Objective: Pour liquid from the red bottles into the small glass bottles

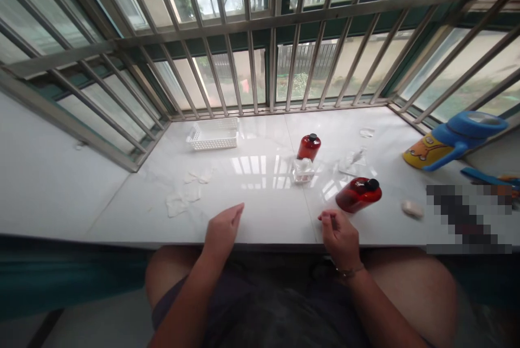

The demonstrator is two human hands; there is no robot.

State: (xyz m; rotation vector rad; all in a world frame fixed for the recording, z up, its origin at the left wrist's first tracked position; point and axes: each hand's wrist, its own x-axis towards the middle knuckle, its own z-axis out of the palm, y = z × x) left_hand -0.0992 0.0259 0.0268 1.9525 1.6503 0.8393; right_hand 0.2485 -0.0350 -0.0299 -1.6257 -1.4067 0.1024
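Observation:
My left hand (223,231) rests at the table's front edge, fingers stretched out together, holding nothing that I can see. My right hand (340,237) is loosely curled at the front edge, thumb against the fingers, with nothing visible in it. Just beyond it is a red translucent bottle (355,195) with a black cap, tilted to the right in view; whether it lies down I cannot tell. Farther back, a second red bottle (309,146) stands upright behind a small clear container (303,171). Crumpled clear plastic (354,162) lies between the bottles and the window.
A white perforated basket (214,136) stands at the back left. Thin whitish pieces (181,202) lie on the left of the glossy white table (260,207). At right are a blue-and-yellow cup (441,145), a beige oval object (412,209) and a blurred-out patch. Metal window bars (249,74) close off the back.

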